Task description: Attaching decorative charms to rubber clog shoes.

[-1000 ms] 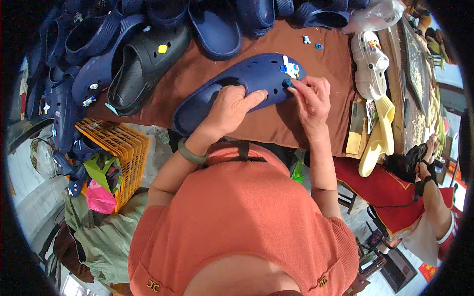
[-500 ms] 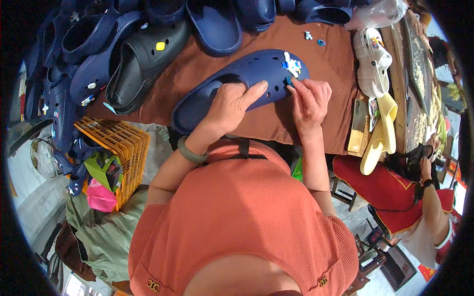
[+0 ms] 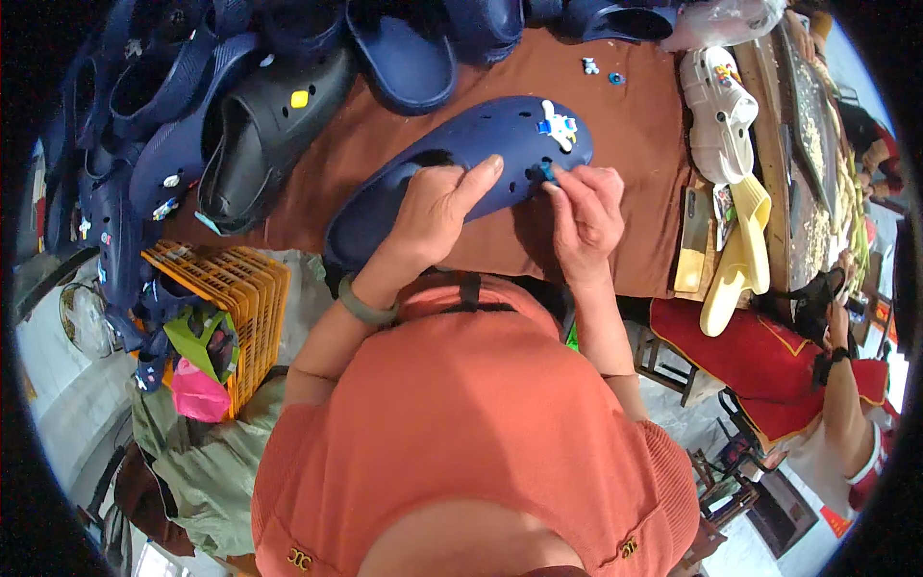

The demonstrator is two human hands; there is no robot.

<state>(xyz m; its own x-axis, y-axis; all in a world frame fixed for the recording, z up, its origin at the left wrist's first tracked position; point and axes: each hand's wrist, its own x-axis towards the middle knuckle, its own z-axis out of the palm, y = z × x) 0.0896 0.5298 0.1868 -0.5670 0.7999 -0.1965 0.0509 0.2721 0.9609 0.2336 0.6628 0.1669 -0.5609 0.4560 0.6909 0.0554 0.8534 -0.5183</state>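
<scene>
A navy blue clog (image 3: pixel 481 135) with holes in its upper lies on the brown cloth in front of me, toe to the right. My left hand (image 3: pixel 433 212) grips its near side, thumb stretched along the upper and the other fingers hidden. With thumb and fingertips, my right hand (image 3: pixel 588 207) pinches a small blue shoe charm (image 3: pixel 548 171) against the holes near the toe. I cannot tell whether the charm sits in a hole. A white charm with blue parts (image 3: pixel 558 127) is fixed closer to the toe.
A bear-shaped charm (image 3: pixel 589 65) and a blue one (image 3: pixel 616 79) rest on the brown cloth (image 3: pixel 644 192). Beside the clog are a black clog (image 3: pixel 264 144), more navy clogs, a white clog (image 3: pixel 716 115) and a yellow slipper (image 3: pixel 745 250). An orange crate (image 3: pixel 260 298) stands lower left; another person's arm (image 3: pixel 846 413) shows right.
My right hand has moved slightly nearer me and to the left along the clog with the blue charm. My left hand keeps its hold. The whole view has shifted a little.
</scene>
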